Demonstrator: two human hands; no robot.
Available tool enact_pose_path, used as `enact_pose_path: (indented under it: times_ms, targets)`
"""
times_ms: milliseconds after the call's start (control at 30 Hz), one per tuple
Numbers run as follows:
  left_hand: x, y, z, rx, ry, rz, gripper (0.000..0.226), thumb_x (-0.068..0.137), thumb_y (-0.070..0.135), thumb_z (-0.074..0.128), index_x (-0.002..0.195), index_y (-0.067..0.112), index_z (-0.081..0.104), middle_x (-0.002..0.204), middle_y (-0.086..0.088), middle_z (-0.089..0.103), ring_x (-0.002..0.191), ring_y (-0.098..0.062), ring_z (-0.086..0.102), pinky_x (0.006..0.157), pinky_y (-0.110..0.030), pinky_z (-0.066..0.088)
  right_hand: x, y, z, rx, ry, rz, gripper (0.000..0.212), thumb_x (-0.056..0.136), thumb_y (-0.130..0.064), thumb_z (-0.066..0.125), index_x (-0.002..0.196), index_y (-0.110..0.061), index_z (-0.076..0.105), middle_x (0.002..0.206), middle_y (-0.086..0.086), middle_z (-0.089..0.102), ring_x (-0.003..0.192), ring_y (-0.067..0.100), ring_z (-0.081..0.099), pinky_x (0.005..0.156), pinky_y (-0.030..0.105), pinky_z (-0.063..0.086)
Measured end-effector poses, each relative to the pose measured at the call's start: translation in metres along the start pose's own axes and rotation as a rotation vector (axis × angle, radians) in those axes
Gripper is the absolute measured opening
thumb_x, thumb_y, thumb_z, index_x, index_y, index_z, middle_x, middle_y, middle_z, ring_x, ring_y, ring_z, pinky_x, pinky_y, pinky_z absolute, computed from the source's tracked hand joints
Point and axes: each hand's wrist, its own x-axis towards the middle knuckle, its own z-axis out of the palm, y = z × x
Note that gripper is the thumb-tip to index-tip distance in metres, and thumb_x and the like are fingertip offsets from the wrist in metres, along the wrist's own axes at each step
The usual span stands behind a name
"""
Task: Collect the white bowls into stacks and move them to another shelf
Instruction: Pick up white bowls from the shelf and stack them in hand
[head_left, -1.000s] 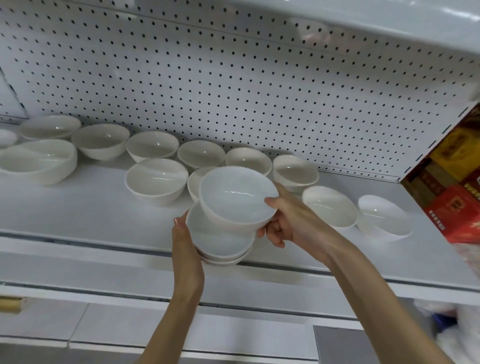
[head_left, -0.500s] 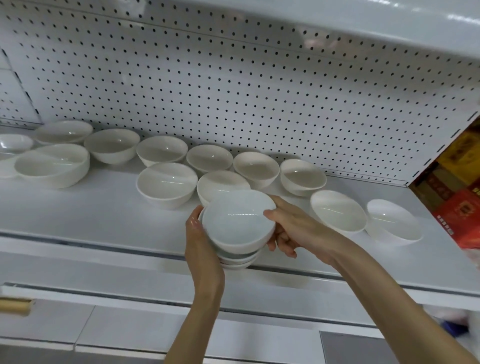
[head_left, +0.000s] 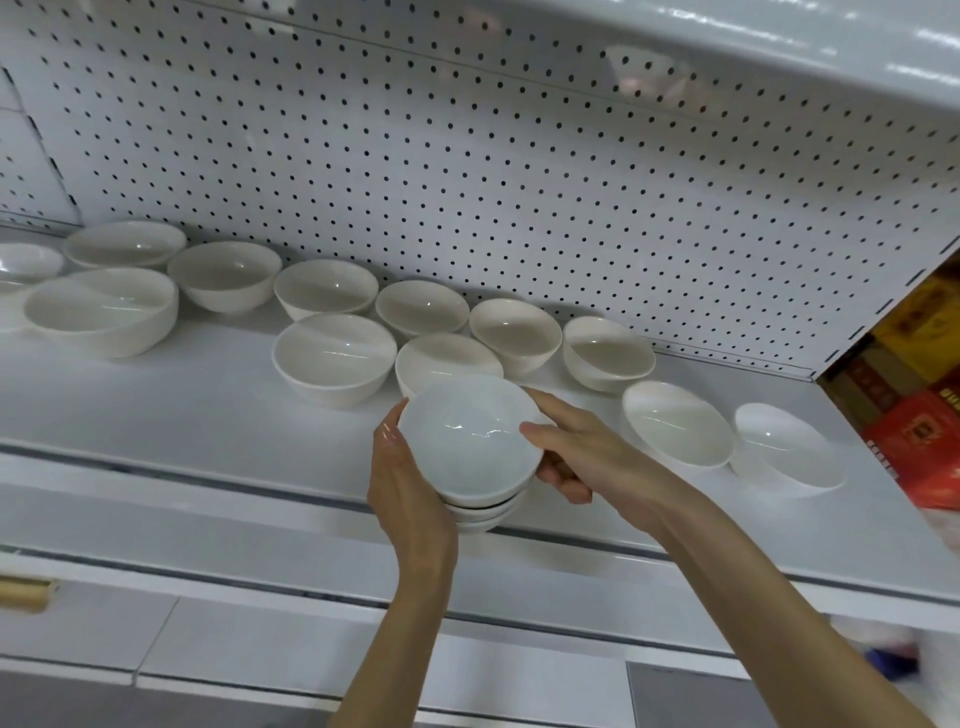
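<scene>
A white metal shelf (head_left: 156, 415) runs across the view, backed by a white board (head_left: 467, 182) dotted with small holes, and another white shelf (head_left: 779, 31) juts out above it. Red and yellow boxes (head_left: 914, 415) stand past the right end.

Eleven loose bowls (head_left: 332, 358) sit upright on the shelf in two rough rows. At least one more is cut off at the left edge, and that corner is too cramped to count surely.

The stack (head_left: 467, 447) is at the front edge of the shelf, between the two hands. It is plain glossy white and tipped toward the camera, with the rims of two or perhaps three bowls showing under the top one. The left hand (head_left: 410, 483) cups its left side with the fingers wrapped round behind. The right hand (head_left: 587, 452) grips the right side, thumb on the top rim and fingers (head_left: 561, 478) curled beneath. Whether the stack rests on the shelf is unclear.
</scene>
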Motion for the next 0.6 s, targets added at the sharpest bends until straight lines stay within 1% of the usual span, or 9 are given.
enact_pose_path:
  times_ms: [100,167,267,300,333,400,467,600]
  targets:
    - [0.000,0.001,0.001,-0.001,0.007,-0.015,0.050,0.078,0.068,0.037,0.104,0.037,0.066,0.102,0.016,0.069,0.099,-0.008,0.064,0.081,-0.027,0.049,0.001,0.003,0.001,0.051,0.004,-0.026,0.036,0.099,-0.018,0.046,0.116,-0.047,0.058,0.060,0.000,0.042,0.052,0.011,0.033,0.044,0.020,0.020]
    - [0.000,0.001,0.001,-0.001,0.005,-0.014,0.046,0.081,0.065,0.037,0.105,0.038,0.066,0.103,0.016,0.069,0.100,-0.007,0.064,0.082,-0.027,0.049,0.002,0.004,0.001,0.077,0.006,-0.039,0.035,0.099,-0.018,0.046,0.115,-0.044,0.062,0.061,0.000,0.041,0.054,0.012,0.032,0.043,0.020,0.019]
    - [0.001,0.001,0.001,0.008,-0.010,-0.001,0.055,0.077,0.070,0.036,0.113,0.039,0.064,0.112,0.016,0.068,0.107,-0.006,0.062,0.089,-0.028,0.050,0.003,0.007,0.001,0.111,0.007,-0.041,0.034,0.099,-0.017,0.046,0.113,-0.041,0.066,0.060,0.001,0.040,0.053,0.012,0.031,0.042,0.020,0.018]
    - [0.002,0.001,0.000,0.018,-0.013,0.005,0.056,0.077,0.071,0.036,0.116,0.041,0.062,0.115,0.020,0.066,0.110,-0.003,0.061,0.091,-0.027,0.048,0.003,0.007,0.001,0.117,0.011,-0.044,0.034,0.099,-0.017,0.046,0.113,-0.040,0.066,0.059,0.000,0.040,0.052,0.012,0.031,0.042,0.020,0.018]
    - [0.002,0.001,0.000,0.031,-0.017,0.016,0.052,0.080,0.070,0.035,0.119,0.044,0.060,0.116,0.025,0.064,0.111,0.001,0.059,0.091,-0.025,0.047,0.004,0.008,0.002,0.115,0.018,-0.048,0.035,0.099,-0.017,0.046,0.116,-0.040,0.065,0.057,0.000,0.041,0.050,0.011,0.033,0.042,0.020,0.019]
    - [0.003,0.002,0.000,0.054,-0.034,0.043,0.040,0.090,0.060,0.033,0.119,0.047,0.057,0.114,0.033,0.062,0.108,0.008,0.058,0.089,-0.021,0.047,0.004,0.009,0.003,0.088,0.039,-0.059,0.036,0.099,-0.017,0.045,0.123,-0.041,0.060,0.055,-0.001,0.042,0.047,0.009,0.036,0.041,0.019,0.021]
    - [0.002,0.002,0.001,0.061,-0.046,0.057,0.036,0.095,0.054,0.033,0.117,0.044,0.060,0.112,0.030,0.065,0.106,0.006,0.060,0.086,-0.019,0.049,0.004,0.010,0.004,0.071,0.048,-0.078,0.037,0.100,-0.018,0.045,0.127,-0.042,0.057,0.054,-0.002,0.042,0.046,0.008,0.036,0.041,0.019,0.022]
    - [0.001,0.002,-0.001,0.064,-0.052,0.045,0.038,0.097,0.053,0.033,0.118,0.039,0.062,0.117,0.018,0.066,0.110,-0.004,0.061,0.091,-0.026,0.049,0.001,0.013,0.002,0.096,0.007,-0.105,0.036,0.101,-0.019,0.045,0.127,-0.042,0.056,0.047,-0.008,0.034,0.044,0.008,0.028,0.043,0.020,0.019]
